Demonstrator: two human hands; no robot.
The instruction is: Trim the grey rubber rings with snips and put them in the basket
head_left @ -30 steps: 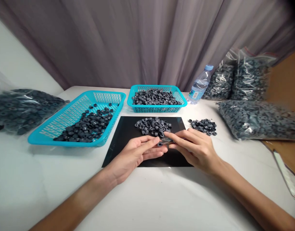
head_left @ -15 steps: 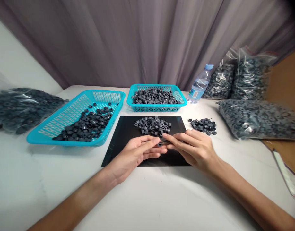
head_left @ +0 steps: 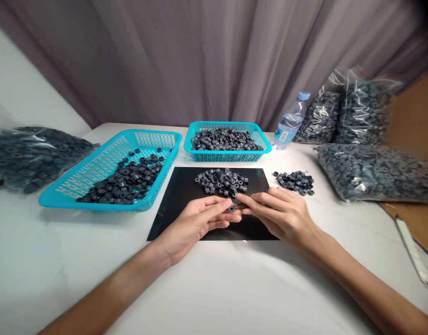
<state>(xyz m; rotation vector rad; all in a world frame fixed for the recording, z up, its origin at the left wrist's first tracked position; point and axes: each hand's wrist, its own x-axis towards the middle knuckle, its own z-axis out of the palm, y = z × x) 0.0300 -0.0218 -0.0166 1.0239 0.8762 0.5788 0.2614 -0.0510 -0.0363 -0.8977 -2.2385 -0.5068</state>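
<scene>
Above the black mat (head_left: 180, 204), my left hand (head_left: 198, 218) pinches a small dark grey ring-shaped piece (head_left: 231, 209) between its fingertips. My right hand (head_left: 283, 211) is closed around a thin, dark, shiny tool (head_left: 240, 206), whose tip meets the piece; my fingers hide most of it, so its kind is unclear. Just beyond my fingertips, a pile of similar grey pieces (head_left: 222, 180) lies on the mat. A smaller pile of them (head_left: 295, 181) sits on the table beyond my right hand.
Two turquoise baskets, one at left (head_left: 161, 184) and one at the back (head_left: 231, 156), hold more pieces. Filled plastic bags stand and lie at right (head_left: 370, 172) and left (head_left: 35, 156). A water bottle (head_left: 290, 123) stands at back right; a white-handled object (head_left: 412, 249) lies at far right.
Both hands stay nearly in place, with only a slight shift of the left fingers around the ring-shaped piece. The piles and baskets look the same.
</scene>
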